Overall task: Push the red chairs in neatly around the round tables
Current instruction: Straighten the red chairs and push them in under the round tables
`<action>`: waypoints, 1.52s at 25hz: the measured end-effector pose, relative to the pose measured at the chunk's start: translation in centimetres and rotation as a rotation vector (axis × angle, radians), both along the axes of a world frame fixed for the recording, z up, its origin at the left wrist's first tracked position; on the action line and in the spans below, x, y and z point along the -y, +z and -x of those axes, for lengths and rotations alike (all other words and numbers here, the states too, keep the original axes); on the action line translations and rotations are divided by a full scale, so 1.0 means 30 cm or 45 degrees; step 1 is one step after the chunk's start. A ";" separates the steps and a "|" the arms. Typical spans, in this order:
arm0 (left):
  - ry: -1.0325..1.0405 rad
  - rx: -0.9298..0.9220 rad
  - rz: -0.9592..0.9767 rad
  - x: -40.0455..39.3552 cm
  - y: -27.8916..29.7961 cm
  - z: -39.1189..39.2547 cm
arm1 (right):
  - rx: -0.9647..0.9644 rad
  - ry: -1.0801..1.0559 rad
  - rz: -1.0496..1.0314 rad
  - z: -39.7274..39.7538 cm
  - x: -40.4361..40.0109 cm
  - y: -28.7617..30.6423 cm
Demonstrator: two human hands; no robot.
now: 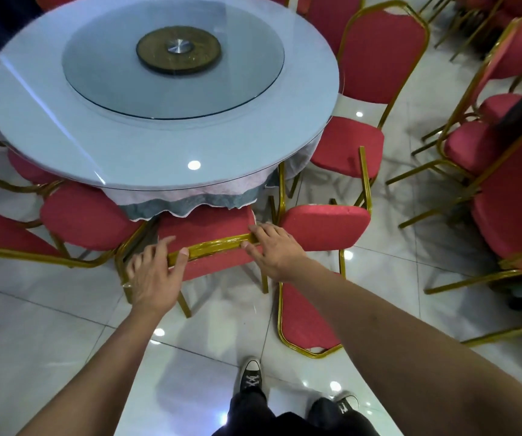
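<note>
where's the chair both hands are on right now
In the head view, the red padded chair with a gold metal frame sits bottom centre, seat tucked under the near edge of the round glass-topped table, left hand and right hand on its backrest top.

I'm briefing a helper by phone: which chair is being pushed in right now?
Find the round table. At its near edge, one red chair has its seat tucked under the tablecloth. It alone has both hands, left hand and right hand, on its gold top rail.

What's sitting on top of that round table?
On the round table lies a glass turntable with a dark round hub beneath its centre. The tabletop itself is hidden by the tablecloth.
</note>
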State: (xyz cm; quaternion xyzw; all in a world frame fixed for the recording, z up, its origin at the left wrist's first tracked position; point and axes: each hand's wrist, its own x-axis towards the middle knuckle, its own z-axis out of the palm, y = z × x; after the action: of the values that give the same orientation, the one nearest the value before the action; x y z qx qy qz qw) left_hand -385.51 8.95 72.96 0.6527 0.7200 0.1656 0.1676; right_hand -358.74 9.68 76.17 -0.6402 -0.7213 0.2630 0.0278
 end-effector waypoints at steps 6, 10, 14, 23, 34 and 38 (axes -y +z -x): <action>0.090 -0.054 -0.077 0.066 0.067 -0.144 | 0.017 0.123 -0.070 -0.128 0.015 0.018; 0.011 -0.110 -0.213 0.170 0.090 -0.373 | 0.021 -0.059 -0.164 -0.416 0.069 -0.025; -0.080 -0.119 -0.155 0.289 0.048 -0.625 | 0.044 -0.250 -0.096 -0.781 0.203 -0.150; -0.206 -0.089 0.167 0.662 -0.338 -1.198 | -0.029 -0.434 0.130 -1.377 0.698 -0.594; -0.491 -0.232 0.362 0.747 -1.298 -1.299 | -0.102 -0.493 0.246 -1.317 0.848 -1.458; -0.521 -0.300 0.402 0.671 -1.703 -1.291 | -0.123 -0.512 0.271 -1.304 0.786 -1.852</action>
State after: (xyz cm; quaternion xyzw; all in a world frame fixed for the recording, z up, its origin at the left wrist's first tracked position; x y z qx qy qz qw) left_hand -346.79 -11.17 21.86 0.7651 0.6046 -0.0630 0.2124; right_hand -319.62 -13.89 20.62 -0.7572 -0.5452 0.3568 0.0465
